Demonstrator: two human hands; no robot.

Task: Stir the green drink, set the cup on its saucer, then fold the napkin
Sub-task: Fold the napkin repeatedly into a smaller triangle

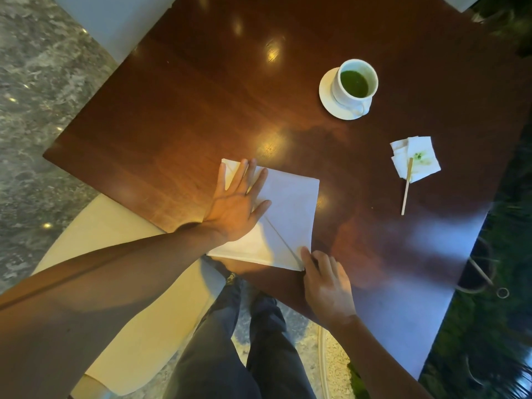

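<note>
A white napkin (290, 208) lies near the front edge of the dark wooden table (201, 105), with a diagonal fold line across it. My left hand (237, 203) presses flat on its left part, fingers spread. My right hand (325, 277) has its fingertips on the napkin's near right corner. A white cup (354, 82) with green drink stands on its white saucer (326, 95) at the far right. A wooden stir stick (406, 188) rests on a small green-stained tissue (414, 158) to the right.
A cream chair seat (138, 312) is below the table's left corner. My legs in dark trousers (230, 341) are between chair and table. Marble floor (34, 96) lies to the left, dark plants (495, 283) to the right.
</note>
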